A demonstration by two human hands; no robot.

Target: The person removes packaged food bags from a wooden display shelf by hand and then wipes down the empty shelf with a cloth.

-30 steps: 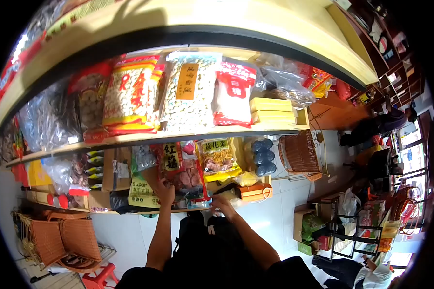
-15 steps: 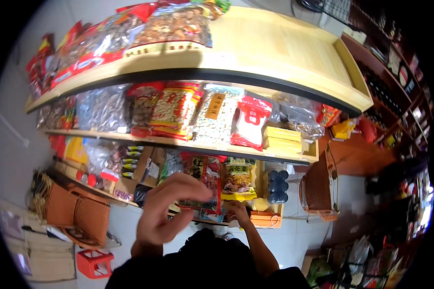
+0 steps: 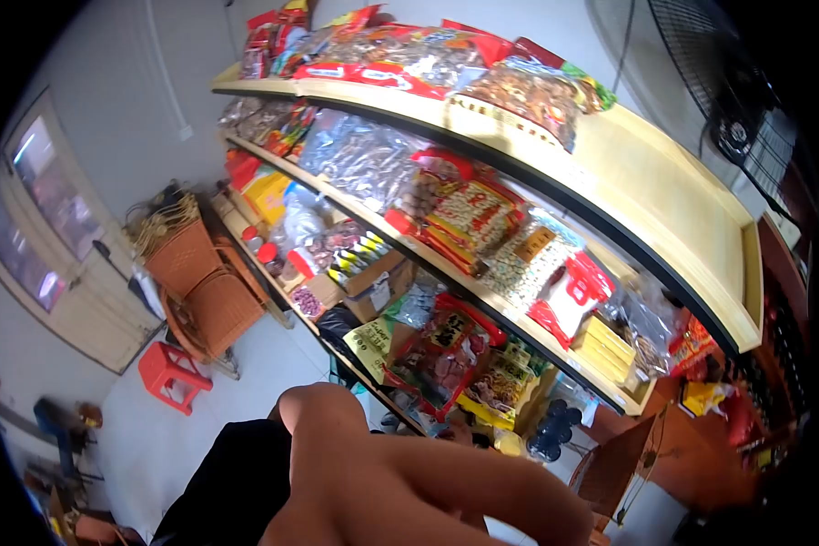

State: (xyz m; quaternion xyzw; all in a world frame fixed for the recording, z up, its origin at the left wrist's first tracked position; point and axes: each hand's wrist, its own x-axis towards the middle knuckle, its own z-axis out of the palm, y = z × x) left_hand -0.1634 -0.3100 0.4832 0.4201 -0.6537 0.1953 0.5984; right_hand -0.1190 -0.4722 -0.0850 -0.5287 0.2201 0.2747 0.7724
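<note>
My left hand [image 3: 382,482] looms large at the bottom of the view, close to the camera. Its fingers are bent and spread, with a gap under the long one; I see nothing held. Part of my right hand [image 3: 464,431] shows behind it at the lowest shelf, just under a red bag of dried food [image 3: 450,350]. The right fingers are mostly hidden, so any grip cannot be made out. Beside that bag are a yellow packet of dried food [image 3: 500,387] and a pale green packet [image 3: 370,348].
Wooden shelves [image 3: 610,173] hold bagged dried goods, with a white-and-red bag [image 3: 571,296] and yellow blocks [image 3: 603,348] on the middle one. A wicker chair [image 3: 214,309] and red stool [image 3: 173,378] stand left. A black fan [image 3: 733,127] is at upper right.
The view has turned and tilted, bringing the door and chair in at left. My left hand has come much nearer the camera. My right hand is now mostly hidden behind it.
</note>
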